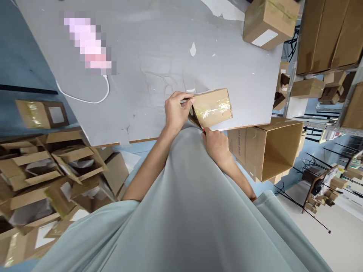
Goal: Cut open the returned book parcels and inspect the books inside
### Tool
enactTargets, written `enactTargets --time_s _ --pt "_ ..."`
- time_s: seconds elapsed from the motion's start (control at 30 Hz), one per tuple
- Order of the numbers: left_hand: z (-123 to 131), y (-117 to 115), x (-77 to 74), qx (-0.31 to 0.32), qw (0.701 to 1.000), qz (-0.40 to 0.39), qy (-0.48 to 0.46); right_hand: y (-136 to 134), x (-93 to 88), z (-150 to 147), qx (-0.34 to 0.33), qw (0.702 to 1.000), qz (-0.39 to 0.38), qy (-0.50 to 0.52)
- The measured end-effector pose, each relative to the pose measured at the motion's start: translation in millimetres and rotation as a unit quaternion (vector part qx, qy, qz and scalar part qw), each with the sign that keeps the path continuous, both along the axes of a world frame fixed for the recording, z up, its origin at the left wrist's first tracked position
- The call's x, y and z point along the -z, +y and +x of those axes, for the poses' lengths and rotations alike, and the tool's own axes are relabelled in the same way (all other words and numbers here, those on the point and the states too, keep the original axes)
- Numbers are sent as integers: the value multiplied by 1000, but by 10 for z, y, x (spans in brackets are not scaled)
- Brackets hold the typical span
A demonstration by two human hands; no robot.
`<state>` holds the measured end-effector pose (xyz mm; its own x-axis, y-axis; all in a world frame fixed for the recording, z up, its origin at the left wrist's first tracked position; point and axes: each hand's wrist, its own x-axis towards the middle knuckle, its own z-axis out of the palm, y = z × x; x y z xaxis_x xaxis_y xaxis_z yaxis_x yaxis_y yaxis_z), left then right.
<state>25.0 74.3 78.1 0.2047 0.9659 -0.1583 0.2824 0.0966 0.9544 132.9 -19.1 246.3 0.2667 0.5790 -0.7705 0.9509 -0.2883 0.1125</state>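
Currently, a small cardboard box point(213, 107) is held at the near edge of the grey table point(159, 34), right in front of the shirt point(193, 181). Its left end is pinched between the thumb and fingers of the left hand point(178, 109). By the right hand point(217, 146), whose fingers are curled in, a red object point(203, 130) is gripped just beside the box's lower left corner; most of it is hidden, so its kind cannot be told. Clear tape is stuck across the box. Farther off, a larger box point(270, 22) is set on the table's right corner.
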Motion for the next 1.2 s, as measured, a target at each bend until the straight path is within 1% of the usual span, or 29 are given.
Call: enactTargets --time_s 0.07,0.13,0.2,0.27,0.33,0.4,0.47,0.53,0.63,0.7,0.77,0.9,1.0,1.2 --pt "-13 9 -3 0 1000 4 18 -20 -99 128 18 1000 19 17" --pt "-3 28 -19 -4 999 21 43 -45 -157 324 46 997 45 32" --pt "56 33 -62 -7 996 54 73 -90 -152 580 76 994 69 43" --pt "180 -1 -131 8 990 95 102 -152 -96 861 104 989 97 46" --pt "362 -75 -202 53 982 131 124 -211 -22 1124 130 982 125 47" --pt "563 -168 -245 115 971 158 142 -245 43 1337 155 976 145 49" --pt "734 -248 -245 168 957 175 157 -246 96 1489 175 971 152 59" --pt "838 -292 -211 205 946 182 171 -219 147 1587 183 966 166 76" --pt "875 -291 -156 229 938 180 187 -138 236 1653 161 960 192 126" --pt "864 -270 -149 232 938 172 194 -62 295 1657 131 959 192 160" --pt "855 -251 -164 229 939 163 198 24 346 1642 105 962 183 173" --pt "868 -234 -202 220 944 149 195 184 417 1595 67 972 172 146" --pt "877 -223 -201 212 949 146 183 264 448 1568 45 977 166 126" --pt "873 -197 -167 209 953 145 163 323 423 1439 42 987 139 67"
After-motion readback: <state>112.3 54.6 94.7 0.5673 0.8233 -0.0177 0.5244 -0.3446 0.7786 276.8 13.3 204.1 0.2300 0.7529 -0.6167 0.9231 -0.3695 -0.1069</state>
